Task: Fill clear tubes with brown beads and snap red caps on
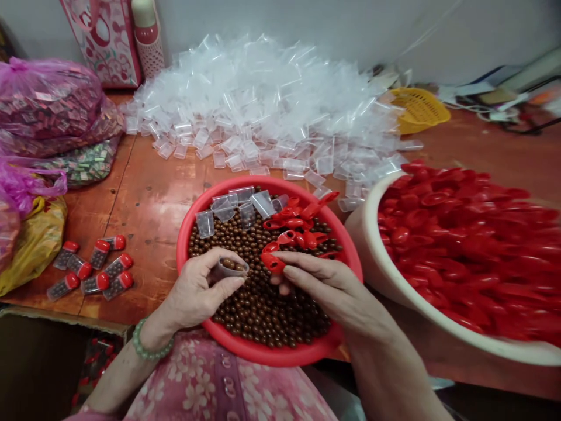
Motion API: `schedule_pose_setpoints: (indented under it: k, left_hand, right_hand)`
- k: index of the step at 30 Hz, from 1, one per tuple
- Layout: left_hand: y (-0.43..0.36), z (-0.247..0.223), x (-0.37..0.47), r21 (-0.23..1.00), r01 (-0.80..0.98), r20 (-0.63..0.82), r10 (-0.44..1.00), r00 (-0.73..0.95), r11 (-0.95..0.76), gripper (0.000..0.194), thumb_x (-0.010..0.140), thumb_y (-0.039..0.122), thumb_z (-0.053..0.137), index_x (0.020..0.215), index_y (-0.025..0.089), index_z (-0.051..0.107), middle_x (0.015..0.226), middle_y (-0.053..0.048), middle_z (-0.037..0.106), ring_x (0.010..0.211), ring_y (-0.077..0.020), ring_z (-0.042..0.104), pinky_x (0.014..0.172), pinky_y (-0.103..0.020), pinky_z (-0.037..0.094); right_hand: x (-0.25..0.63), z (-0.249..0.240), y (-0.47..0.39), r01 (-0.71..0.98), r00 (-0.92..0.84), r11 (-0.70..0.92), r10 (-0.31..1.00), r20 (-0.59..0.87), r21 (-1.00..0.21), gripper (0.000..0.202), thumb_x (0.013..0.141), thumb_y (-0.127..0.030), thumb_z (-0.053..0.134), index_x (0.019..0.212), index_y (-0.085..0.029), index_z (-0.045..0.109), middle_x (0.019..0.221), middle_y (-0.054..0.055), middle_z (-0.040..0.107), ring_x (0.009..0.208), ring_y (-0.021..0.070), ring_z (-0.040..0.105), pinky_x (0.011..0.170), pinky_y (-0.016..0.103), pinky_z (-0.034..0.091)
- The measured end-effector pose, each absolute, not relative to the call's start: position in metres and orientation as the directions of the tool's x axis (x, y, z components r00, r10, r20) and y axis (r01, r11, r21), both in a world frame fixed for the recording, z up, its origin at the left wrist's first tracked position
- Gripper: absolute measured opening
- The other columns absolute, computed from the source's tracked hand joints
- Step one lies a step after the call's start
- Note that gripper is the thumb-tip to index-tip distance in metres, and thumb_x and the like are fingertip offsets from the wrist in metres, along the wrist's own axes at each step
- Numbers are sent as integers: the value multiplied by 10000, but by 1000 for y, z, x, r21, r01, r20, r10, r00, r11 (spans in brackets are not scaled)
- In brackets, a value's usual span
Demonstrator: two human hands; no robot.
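Over the left part of a red basin point(184, 234), my left hand point(204, 286) holds a clear plastic container point(233, 268) with brown balls inside, its open mouth facing up. My right hand point(322, 283) pinches a red cap point(272, 263) just to the right of that container, not touching it. Brown balls point(272, 321) fill the basin. Several empty clear containers point(224, 207) lie on the balls near the basin's far rim, and several loose red caps point(302, 225) lie at the far right of them.
A large heap of clear containers point(272, 105) spreads behind the basin. To the right stands a white tub point(372, 234) full of red caps. Filled, capped containers point(100, 254) lie at left, near plastic bags point(48, 111). A yellow basket point(418, 108) sits at the back right.
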State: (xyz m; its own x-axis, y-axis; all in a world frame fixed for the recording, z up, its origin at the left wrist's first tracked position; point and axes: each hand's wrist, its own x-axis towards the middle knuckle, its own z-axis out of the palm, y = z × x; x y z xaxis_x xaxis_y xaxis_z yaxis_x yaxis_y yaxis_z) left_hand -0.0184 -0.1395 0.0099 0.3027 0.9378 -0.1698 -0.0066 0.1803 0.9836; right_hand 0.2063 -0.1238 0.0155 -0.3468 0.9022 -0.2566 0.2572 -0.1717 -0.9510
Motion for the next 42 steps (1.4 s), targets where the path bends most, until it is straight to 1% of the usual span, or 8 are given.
schedule_pose_setpoints:
  k: [8, 13, 17, 21, 29, 34, 39, 42]
  left_hand:
    - [-137, 8, -7, 985, -90, -126, 971, 204, 147, 205, 731, 231, 734, 858, 162, 589, 1097, -70, 675, 891, -150, 635, 810, -259, 490]
    - [-137, 3, -7, 980, -47, -182, 960, 212, 196, 245, 736, 254, 739, 937, 158, 637, 842, -20, 692, 730, -120, 624, 699, -229, 488]
    - [-136, 2, -5, 978, -7, -203, 964, 171, 207, 227, 728, 245, 730, 915, 154, 640, 799, -7, 681, 698, -111, 613, 677, -224, 483]
    - [-135, 2, -3, 969, -56, -231, 963, 139, 241, 223, 711, 232, 728, 898, 151, 638, 829, -12, 682, 720, -108, 618, 703, -223, 484]
    - [-134, 1, -3, 966, -72, -238, 965, 110, 247, 214, 710, 252, 720, 878, 152, 631, 776, -5, 656, 685, -107, 596, 666, -221, 476]
    - [-135, -1, 0, 970, -26, -239, 963, 124, 244, 188, 711, 209, 704, 879, 161, 636, 760, 2, 669, 693, -118, 613, 668, -224, 485]
    - [-134, -6, -1, 967, -73, -237, 966, 104, 245, 221, 693, 189, 715, 888, 159, 617, 795, 0, 672, 745, -124, 616, 735, -238, 490]
    - [-132, -6, -2, 950, -135, -263, 954, 142, 282, 235, 698, 208, 714, 894, 148, 601, 801, -4, 660, 740, -121, 604, 743, -244, 485]
  right_hand:
    - [187, 5, -122, 49, -523, -406, 768, -370, -912, 319, 855, -443, 629, 896, -142, 726, 645, 17, 635, 502, 82, 487, 489, 221, 406]
    - [180, 2, -121, 101, -582, -388, 724, -371, -916, 350, 870, -465, 606, 750, -143, 675, 595, -15, 569, 459, 51, 407, 447, 196, 345]
    - [178, 2, -127, 61, -406, -377, 836, -368, -924, 355, 765, -435, 734, 1002, -187, 642, 786, -2, 646, 532, 65, 517, 496, 191, 460]
    - [179, 2, -136, 29, -173, -253, 951, -255, -967, 331, 686, -337, 817, 918, -216, 614, 884, 18, 704, 745, 124, 666, 686, 230, 574]
    - [158, -3, -148, 176, 132, 29, 990, 53, -984, 360, 768, -343, 763, 1001, -243, 509, 888, 53, 752, 621, 174, 704, 581, 317, 627]
    - [157, -16, -145, 582, -220, 375, 927, 303, -722, 427, 924, -375, 550, 1316, -224, 471, 1217, 155, 658, 1075, 261, 665, 919, 423, 580]
    - [154, -11, -145, 586, -464, 505, 850, 249, -634, 595, 982, -242, 387, 1533, -216, 164, 1340, 173, 524, 1247, 263, 541, 990, 436, 526]
    - [156, -5, -144, 593, -499, 518, 837, 223, -617, 638, 971, -174, 402, 1542, -265, 133, 1313, 156, 504, 1218, 239, 550, 975, 398, 531]
